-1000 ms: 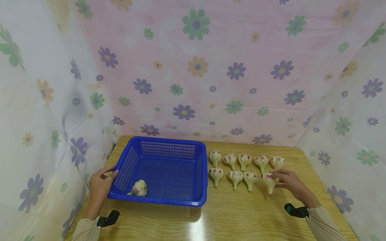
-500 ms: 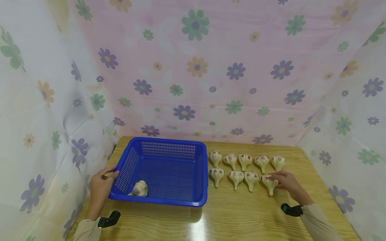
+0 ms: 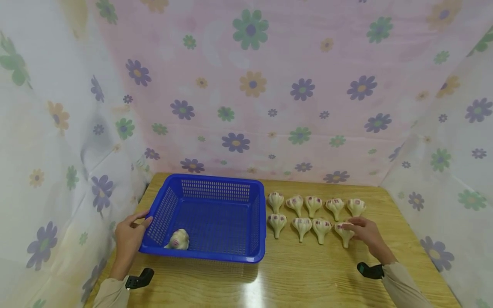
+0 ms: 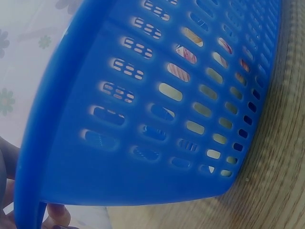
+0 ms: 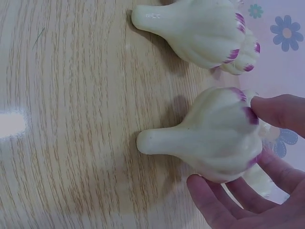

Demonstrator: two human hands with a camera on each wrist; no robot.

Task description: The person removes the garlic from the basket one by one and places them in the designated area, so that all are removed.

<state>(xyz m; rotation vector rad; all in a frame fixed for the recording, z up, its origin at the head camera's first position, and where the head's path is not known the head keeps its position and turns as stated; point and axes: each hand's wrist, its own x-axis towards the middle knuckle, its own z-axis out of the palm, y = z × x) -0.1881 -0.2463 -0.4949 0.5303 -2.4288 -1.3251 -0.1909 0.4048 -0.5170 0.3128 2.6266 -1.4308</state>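
At the left rim of a blue plastic basket [image 3: 200,255], my left hand [image 3: 129,238] grips the edge with the thumb on top. The left wrist view shows the slotted basket wall [image 4: 124,176] close up, with fingertips [image 4: 58,213] curled under the rim. My right hand [image 3: 369,238] holds a garlic bulb [image 3: 344,236] at the right end of the front row. Up close, its thumb and fingers lie around the purple-streaked broad end of this bulb [image 5: 214,133], and the stem points away from the palm. One garlic bulb [image 3: 179,239] lies in the basket's front left corner.
Several more garlic bulbs [image 3: 321,229] lie in two rows right of the basket on the wooden table [image 3: 308,278], stems toward me. Flowered cloth [image 3: 269,141] encloses the back and both sides. A black device [image 3: 370,270] is worn at each wrist.
My right wrist and forearm have swung slightly left, with the fingers staying at the same garlic bulb. The left hand and basket have stayed in place.
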